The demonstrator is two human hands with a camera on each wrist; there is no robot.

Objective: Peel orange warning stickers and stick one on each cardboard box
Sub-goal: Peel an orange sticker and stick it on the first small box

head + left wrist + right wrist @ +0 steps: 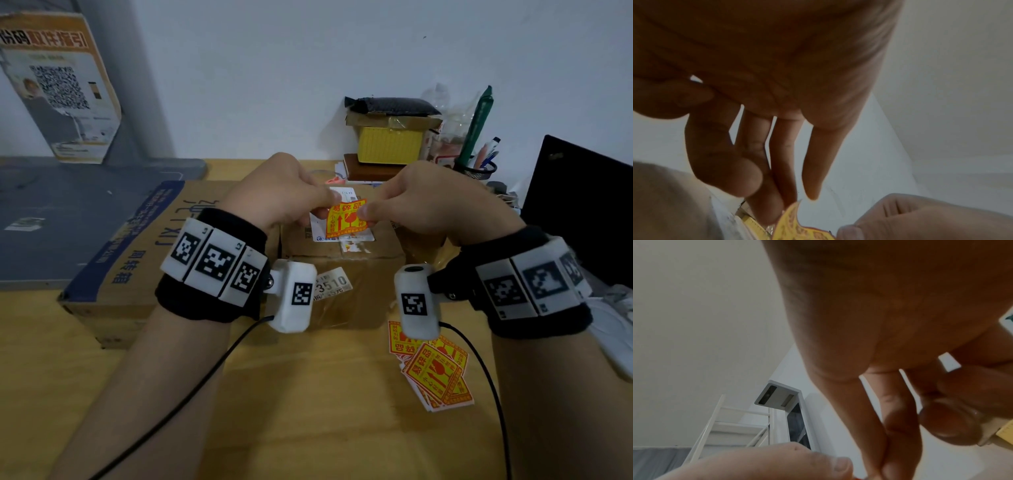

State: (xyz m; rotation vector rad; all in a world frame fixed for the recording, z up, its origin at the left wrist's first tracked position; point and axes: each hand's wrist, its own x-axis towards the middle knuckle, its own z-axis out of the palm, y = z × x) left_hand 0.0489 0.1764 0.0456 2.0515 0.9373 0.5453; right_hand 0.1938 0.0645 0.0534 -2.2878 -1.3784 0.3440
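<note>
Head view: both hands are raised over the small cardboard box (342,260) at the middle of the counter (308,411). The left hand (284,195) pinches the left edge of one orange warning sticker (346,218) and the right hand (421,205) pinches its right edge, so the sticker hangs between them, directly above the box's top face and its white shipping label (320,228). The sticker's long axis runs left to right, slightly tilted. Both hands are equally near; the box lies straight below, so the coming move looks like a peel and then a short press downward. A larger cardboard box (144,246) lies flat just left of the small one. A loose pile of spare stickers (435,370) sits on the counter to the right front. At the back, a mesh pen holder (476,169) carries pens.

Left wrist view: the left hand's fingertips (764,212) close on a curled corner of the sticker (795,225); the other hand's thumb shows at lower right.

Right wrist view: the right hand's fingers (898,451) are pressed together in a pinch; the sticker itself is barely visible.
</note>
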